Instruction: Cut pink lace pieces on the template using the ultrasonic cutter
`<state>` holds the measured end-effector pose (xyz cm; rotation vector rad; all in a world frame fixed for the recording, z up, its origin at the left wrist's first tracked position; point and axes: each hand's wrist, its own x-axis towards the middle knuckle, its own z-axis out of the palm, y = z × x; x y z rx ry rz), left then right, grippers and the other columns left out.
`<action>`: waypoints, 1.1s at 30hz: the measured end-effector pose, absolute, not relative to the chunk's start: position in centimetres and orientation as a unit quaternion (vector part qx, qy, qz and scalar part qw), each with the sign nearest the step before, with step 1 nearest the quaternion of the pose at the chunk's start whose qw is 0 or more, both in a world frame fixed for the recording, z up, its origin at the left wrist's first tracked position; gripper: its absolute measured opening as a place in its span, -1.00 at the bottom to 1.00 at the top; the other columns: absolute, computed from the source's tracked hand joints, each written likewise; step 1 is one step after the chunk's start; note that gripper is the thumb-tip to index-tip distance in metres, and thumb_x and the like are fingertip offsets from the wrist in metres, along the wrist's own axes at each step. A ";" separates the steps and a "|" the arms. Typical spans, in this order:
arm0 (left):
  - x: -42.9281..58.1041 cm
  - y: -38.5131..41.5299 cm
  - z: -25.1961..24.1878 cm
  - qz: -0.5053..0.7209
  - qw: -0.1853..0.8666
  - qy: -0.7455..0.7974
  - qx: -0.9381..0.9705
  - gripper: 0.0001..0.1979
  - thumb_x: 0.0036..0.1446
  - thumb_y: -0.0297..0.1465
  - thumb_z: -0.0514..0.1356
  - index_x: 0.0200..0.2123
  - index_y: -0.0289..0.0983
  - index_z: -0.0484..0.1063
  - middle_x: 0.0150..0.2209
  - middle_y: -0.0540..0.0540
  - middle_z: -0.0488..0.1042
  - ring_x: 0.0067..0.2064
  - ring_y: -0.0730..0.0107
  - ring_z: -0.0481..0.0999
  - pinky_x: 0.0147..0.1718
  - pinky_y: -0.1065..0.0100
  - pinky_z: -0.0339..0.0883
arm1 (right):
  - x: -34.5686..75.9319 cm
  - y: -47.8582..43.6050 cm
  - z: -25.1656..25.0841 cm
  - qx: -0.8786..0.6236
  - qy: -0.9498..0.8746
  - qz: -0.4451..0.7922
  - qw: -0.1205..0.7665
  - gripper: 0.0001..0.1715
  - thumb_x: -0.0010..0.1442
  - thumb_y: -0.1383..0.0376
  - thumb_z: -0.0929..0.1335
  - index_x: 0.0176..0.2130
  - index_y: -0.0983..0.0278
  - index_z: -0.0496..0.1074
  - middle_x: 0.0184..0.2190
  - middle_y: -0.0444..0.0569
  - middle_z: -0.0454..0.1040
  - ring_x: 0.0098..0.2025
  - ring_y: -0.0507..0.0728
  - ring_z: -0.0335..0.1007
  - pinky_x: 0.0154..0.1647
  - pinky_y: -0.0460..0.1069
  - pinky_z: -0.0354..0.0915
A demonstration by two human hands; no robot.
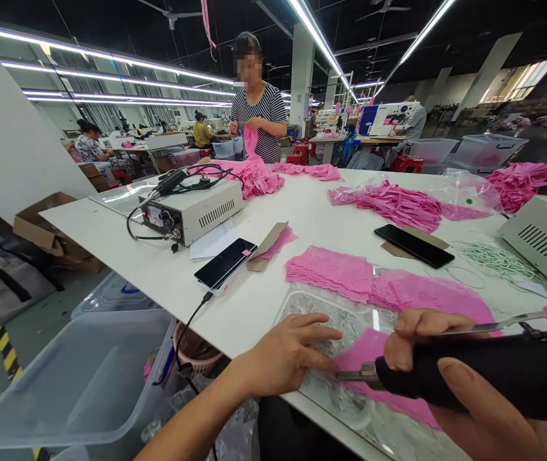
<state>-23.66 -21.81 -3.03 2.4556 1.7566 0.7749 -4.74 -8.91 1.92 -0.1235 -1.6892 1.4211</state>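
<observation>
At the lower right of the frame, my right hand (489, 403) is wrapped around the thick handle of a black tool (494, 358), fingers over the top and thumb below, so that its metal tip (357, 376) points left across a pink piece of fabric (368, 349). That piece lies at the lower centre-right of the frame, on a clear plate (350, 312) with a grey pattern showing through. My left hand (292, 355), just left of the tip, grips nothing: its fingers are spread and reach over the plate, the lower ones at the fabric's left edge. Whether the tip presses on the cloth or only rests above it, I cannot tell. To do this well, I would hold the fabric flat with light, even pressure, so that it neither creeps nor puckers, and draw my lower fingertips back, since they sit right beside the metal. A steady wrist and a low, constant angle should serve better than force. I would also mind the pink stack (331, 272) just above, at centre right, as a careless knuckle could disturb its neatly layered edges.
</observation>
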 end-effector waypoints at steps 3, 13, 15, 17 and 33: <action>-23.7 -21.9 -2.8 0.245 0.014 0.565 0.787 -0.49 -0.10 -0.72 0.04 -0.20 -0.16 0.59 0.17 0.05 0.41 0.32 0.24 0.20 0.21 0.22 0.22 | -4.8 -9.2 2.2 -0.044 -0.664 0.602 0.441 -0.90 0.27 0.20 0.38 -0.29 0.15 0.39 -0.40 -0.12 0.39 -0.45 0.03 0.41 -0.33 -0.11 0.46; -23.6 -21.9 -2.8 0.275 0.000 0.552 0.787 -0.53 0.08 -0.69 0.00 -0.17 -0.16 0.58 0.15 0.00 0.43 0.28 0.22 0.26 0.14 0.20 0.28 | -5.0 -8.3 2.9 -0.070 -0.623 0.629 0.460 -0.84 0.18 0.17 0.46 -0.33 0.17 0.45 -0.45 -0.08 0.41 -0.50 0.07 0.42 -0.44 -0.05 0.47; -23.5 -22.0 -2.7 0.271 0.003 0.555 0.787 -0.53 0.10 -0.70 -0.01 -0.15 -0.16 0.57 0.15 -0.02 0.42 0.28 0.22 0.25 0.15 0.21 0.28 | -5.3 -8.1 3.1 -0.077 -0.615 0.631 0.467 -0.83 0.16 0.16 0.47 -0.34 0.18 0.46 -0.46 -0.08 0.41 -0.50 0.07 0.41 -0.45 -0.06 0.47; -23.5 -22.0 -2.6 0.262 0.003 0.557 0.788 -0.53 0.11 -0.70 0.00 -0.12 -0.16 0.56 0.16 -0.03 0.41 0.29 0.22 0.25 0.15 0.20 0.27 | -5.5 -8.1 3.1 -0.075 -0.617 0.629 0.468 -0.84 0.17 0.17 0.47 -0.34 0.18 0.47 -0.48 -0.08 0.41 -0.50 0.08 0.41 -0.45 -0.05 0.47; -23.4 -22.0 -2.4 0.243 -0.020 0.560 0.792 -0.55 0.15 -0.70 -0.01 -0.13 -0.15 0.52 0.16 -0.03 0.41 0.29 0.24 0.25 0.15 0.20 0.29 | -6.0 -8.4 2.4 -0.064 -0.608 0.638 0.468 -0.92 0.18 0.25 0.45 -0.35 0.17 0.46 -0.40 -0.07 0.41 -0.48 0.08 0.41 -0.46 -0.01 0.48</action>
